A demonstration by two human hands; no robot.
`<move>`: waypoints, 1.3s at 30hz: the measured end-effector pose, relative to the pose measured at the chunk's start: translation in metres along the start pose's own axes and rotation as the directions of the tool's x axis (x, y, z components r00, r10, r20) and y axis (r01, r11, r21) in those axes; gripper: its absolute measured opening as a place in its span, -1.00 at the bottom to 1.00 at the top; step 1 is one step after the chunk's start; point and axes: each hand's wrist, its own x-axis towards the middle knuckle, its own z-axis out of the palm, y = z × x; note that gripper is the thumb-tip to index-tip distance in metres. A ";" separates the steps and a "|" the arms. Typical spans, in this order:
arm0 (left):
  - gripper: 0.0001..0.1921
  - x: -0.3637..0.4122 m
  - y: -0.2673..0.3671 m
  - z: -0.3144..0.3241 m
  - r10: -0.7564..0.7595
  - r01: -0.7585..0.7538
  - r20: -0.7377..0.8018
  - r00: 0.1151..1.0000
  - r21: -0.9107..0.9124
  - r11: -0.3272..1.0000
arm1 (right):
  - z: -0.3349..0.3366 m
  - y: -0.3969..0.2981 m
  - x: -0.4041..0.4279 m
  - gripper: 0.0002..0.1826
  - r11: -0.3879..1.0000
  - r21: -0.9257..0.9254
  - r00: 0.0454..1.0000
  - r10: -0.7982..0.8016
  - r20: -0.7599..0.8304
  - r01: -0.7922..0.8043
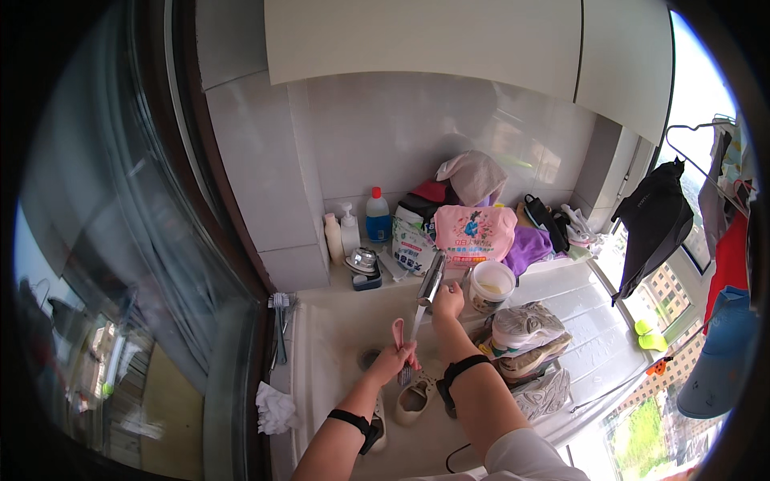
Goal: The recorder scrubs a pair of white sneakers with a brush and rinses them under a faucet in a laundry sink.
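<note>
My left hand grips a scrub brush with a pink handle; its bristles point down. A stream of water falls from the chrome faucet onto that hand and brush. My right hand is closed at the faucet, its fingers partly hidden. Below the brush, a light canvas shoe lies in the white sink. A second light shoe is mostly behind my left forearm. The drain shows left of my left hand.
Right of the sink, several shoes are piled on the ribbed drainboard, near a white tub. Bottles and detergent bags line the back ledge. Brushes and crumpled white paper are at left. Clothes hang at right.
</note>
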 end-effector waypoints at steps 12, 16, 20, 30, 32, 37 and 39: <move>-0.67 0.061 -0.041 0.007 0.132 -0.076 -0.072 0.989 0.514 0.854 | -0.046 0.023 -0.042 -0.53 0.834 -0.361 0.764 -0.107 0.636 0.417; -0.67 0.049 -0.005 0.018 -0.033 0.031 -0.010 0.999 0.665 0.746 | -0.045 0.026 -0.038 -0.58 0.947 -0.252 0.759 0.014 0.651 0.198; -0.69 0.038 0.017 0.028 -0.197 0.150 0.002 0.980 0.641 0.752 | -0.052 0.015 -0.043 -0.60 0.887 -0.263 0.749 -0.128 0.650 0.379; -0.71 0.044 0.022 0.018 -0.350 0.354 -0.074 0.934 0.342 0.870 | -0.058 -0.011 -0.046 -0.68 0.902 -0.246 0.718 -0.094 0.690 0.354; -0.70 0.038 0.027 0.018 -0.338 0.365 -0.138 0.931 0.357 0.860 | -0.057 -0.015 -0.046 -0.68 0.900 -0.280 0.734 -0.061 0.676 0.333; -0.65 0.011 0.026 0.006 -0.281 0.344 -0.203 0.938 0.462 0.817 | -0.036 -0.002 -0.035 -0.74 0.802 -0.348 0.617 -0.032 0.786 0.485; -0.63 0.000 0.032 0.011 -0.293 0.382 -0.257 0.921 0.457 0.803 | -0.027 0.013 -0.022 -0.76 0.584 -0.310 0.475 -0.149 0.867 0.750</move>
